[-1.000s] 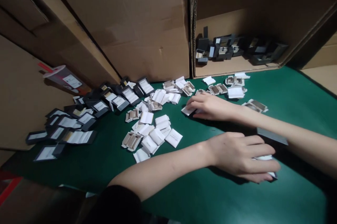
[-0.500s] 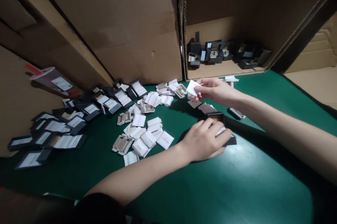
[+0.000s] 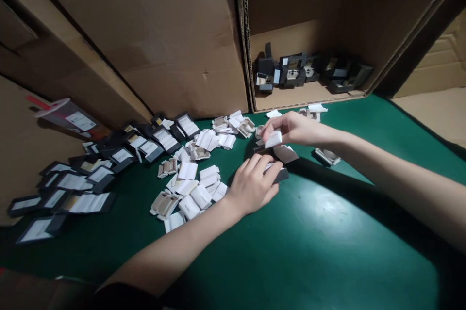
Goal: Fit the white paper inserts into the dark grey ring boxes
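Left hand: fingers curled down over a small black box resting on the green mat, apparently gripping it. Right hand: closed in a pinch on a white insert, held just above the box. Loose white inserts lie just left of the left hand

The flat surface is a plain deep green, with a pale sheen where the light falls. The small folded paper pads strewn on it are white, some beige inside. The flat card trays are black with white or tan inserts. The small square box under the left hand is black. The paper slip in the right hand is white. The big cardboard cartons are plain brown.
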Tool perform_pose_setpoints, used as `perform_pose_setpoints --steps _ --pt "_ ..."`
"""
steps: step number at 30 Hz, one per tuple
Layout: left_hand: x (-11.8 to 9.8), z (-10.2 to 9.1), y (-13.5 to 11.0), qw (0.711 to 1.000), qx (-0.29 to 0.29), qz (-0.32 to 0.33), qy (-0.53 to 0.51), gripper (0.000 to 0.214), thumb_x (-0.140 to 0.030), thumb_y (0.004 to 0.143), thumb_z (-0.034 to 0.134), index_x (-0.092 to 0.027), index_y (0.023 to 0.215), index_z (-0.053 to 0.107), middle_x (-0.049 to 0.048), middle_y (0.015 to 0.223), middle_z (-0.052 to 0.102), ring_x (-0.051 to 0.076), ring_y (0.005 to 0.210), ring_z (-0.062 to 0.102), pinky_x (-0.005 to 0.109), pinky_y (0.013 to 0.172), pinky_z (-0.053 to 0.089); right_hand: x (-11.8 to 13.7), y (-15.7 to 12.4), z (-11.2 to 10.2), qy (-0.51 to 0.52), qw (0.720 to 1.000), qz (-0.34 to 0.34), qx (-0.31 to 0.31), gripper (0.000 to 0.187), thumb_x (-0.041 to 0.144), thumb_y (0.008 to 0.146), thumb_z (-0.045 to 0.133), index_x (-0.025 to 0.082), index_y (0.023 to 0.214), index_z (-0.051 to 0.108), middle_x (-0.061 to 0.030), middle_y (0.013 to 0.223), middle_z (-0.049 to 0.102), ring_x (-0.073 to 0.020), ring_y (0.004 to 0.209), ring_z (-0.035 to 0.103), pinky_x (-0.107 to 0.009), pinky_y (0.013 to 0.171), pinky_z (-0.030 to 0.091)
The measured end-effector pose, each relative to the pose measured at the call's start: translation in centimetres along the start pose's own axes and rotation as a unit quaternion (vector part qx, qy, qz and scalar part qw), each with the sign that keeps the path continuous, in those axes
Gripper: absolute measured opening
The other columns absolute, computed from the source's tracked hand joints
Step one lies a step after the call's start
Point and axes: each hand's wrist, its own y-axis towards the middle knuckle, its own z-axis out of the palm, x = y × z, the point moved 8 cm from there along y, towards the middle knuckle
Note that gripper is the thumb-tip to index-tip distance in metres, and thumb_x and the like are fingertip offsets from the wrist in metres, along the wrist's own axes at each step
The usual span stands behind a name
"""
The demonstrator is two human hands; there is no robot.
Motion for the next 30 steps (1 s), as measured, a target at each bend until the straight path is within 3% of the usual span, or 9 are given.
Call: perform_pose_setpoints --steps 6,14,17,22,26,30 --pt "-0.1 0.0 -0.1 1.000 -0.004 0.003 0.004 0.030 -0.021 0.082 0.054 -0.014 0.112 0.053 0.0098 0.108 0.056 0.023 0.099 0.052 0.034 0.083 0.049 1.0 -0.6 -0.2 -0.105 0.987 -0.087 0.088 0.030 0.022 0.076 0.061 0.023 0.104 0.070 -0.0037 0.114 0.067 -0.0241 0.114 0.057 -0.035 0.091 0.051" --pt "0.0 0.1 0.1 1.000 0.012 -0.002 -0.011 0.031 -0.020 0.081 0.055 -0.014 0.112 0.053 0.0101 0.108 0.056 0.024 0.101 0.052 0.036 0.085 0.048 0.0 -1.2 0.0 -0.104 0.986 -0.031 0.124 0.047 0.034 0.080 0.063 0.025 0.126 0.057 -0.0037 0.124 0.062 -0.0209 0.108 0.061 -0.031 0.083 0.054" --pt "-0.1 0.1 0.2 1.000 0.005 0.002 -0.017 0.028 -0.023 0.085 0.053 -0.014 0.111 0.054 0.0104 0.108 0.057 0.024 0.101 0.053 0.036 0.085 0.049 -0.3 -1.0 -0.2 -0.119 0.986 -0.033 0.108 0.043 0.039 0.081 0.063 0.023 0.120 0.060 -0.0058 0.120 0.064 -0.0211 0.105 0.062 -0.031 0.083 0.053" --pt "-0.3 -0.2 0.4 0.999 -0.012 0.019 -0.041 0.027 -0.029 0.090 0.049 -0.011 0.110 0.055 0.0115 0.109 0.058 0.023 0.100 0.054 0.034 0.083 0.049 -1.3 -0.7 -0.1 -0.116 0.989 0.034 0.089 0.036 0.049 0.086 0.053 0.019 0.102 0.064 -0.0056 0.084 0.071 -0.0183 0.074 0.067 -0.029 0.063 0.052" --pt "-0.5 -0.1 0.3 0.999 -0.008 0.031 -0.032 0.028 -0.027 0.088 0.050 -0.011 0.111 0.055 0.0126 0.110 0.058 0.024 0.103 0.054 0.034 0.080 0.049 -1.5 -0.5 -0.5 -0.116 0.991 0.067 0.011 0.042 0.058 0.084 0.051 0.018 0.083 0.064 -0.0038 0.070 0.067 -0.0167 0.066 0.063 -0.028 0.059 0.046" --pt "-0.4 0.2 0.2 0.999 0.002 0.032 -0.037 0.030 -0.023 0.086 0.051 -0.011 0.113 0.054 0.0136 0.113 0.057 0.024 0.105 0.054 0.035 0.081 0.049 -2.0 -0.1 -0.6 -0.114 0.989 0.069 -0.061 0.042 0.057 0.081 0.055 0.017 0.072 0.061 -0.0044 0.069 0.065 -0.0155 0.063 0.057 -0.028 0.056 0.042"
